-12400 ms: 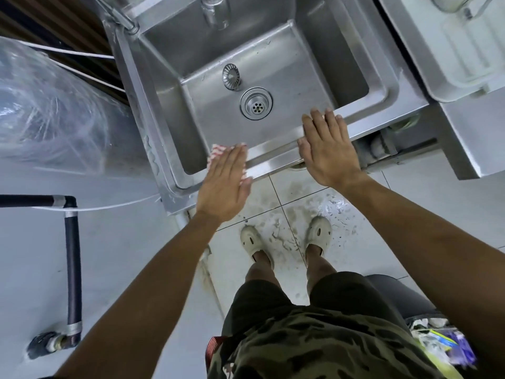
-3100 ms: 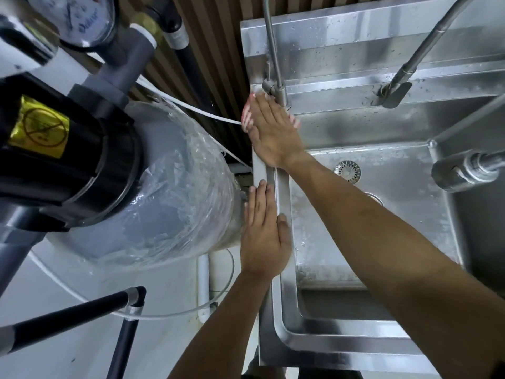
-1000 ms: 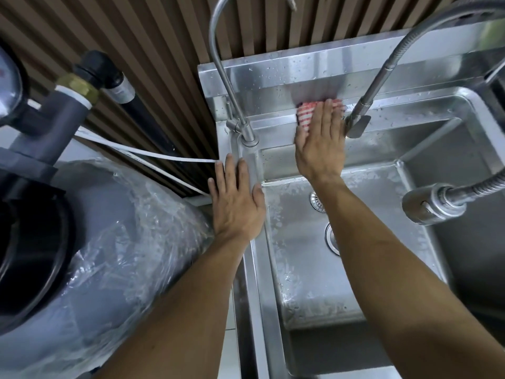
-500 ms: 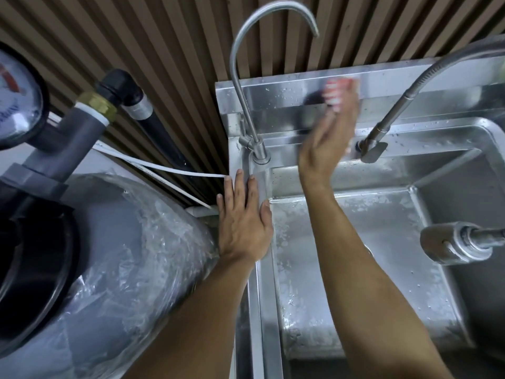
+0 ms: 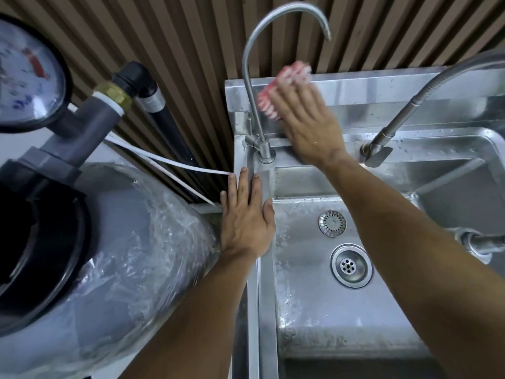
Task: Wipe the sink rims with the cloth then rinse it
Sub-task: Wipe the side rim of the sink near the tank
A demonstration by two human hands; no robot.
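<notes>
My right hand (image 5: 306, 124) was spread flat, fingers together, pressing the red-and-white striped cloth (image 5: 281, 88) against the upright stainless steel back panel of the sink (image 5: 382, 88); the hand and cloth were blurred, and only the cloth's upper and left edges showed past my fingertips. It sat just right of the thin stem of the tall gooseneck steel tap (image 5: 254, 77), whose base (image 5: 263, 151) stood on the sink's back ledge. My left hand (image 5: 246, 214) lay open and empty, palm down on the sink's left rim (image 5: 257, 310), fingers pointing towards the back corner and the thumb hanging over the inner edge of the basin. In the wet steel basin (image 5: 308, 310), between my forearms, I saw a small loose round strainer (image 5: 332, 223) and, nearer me, the round drain (image 5: 351, 266). A second, flexible metal-hosed faucet (image 5: 410, 105) rose from the back ledge to the right of my right hand. To the left of the sink stood a large grey tank wrapped in clear plastic film (image 5: 123, 255), with a round white pressure gauge (image 5: 24, 75) above it and two thin white tubes (image 5: 169, 165) running to the sink's corner. Brown vertical slats (image 5: 191, 50) lined the wall behind.
</notes>
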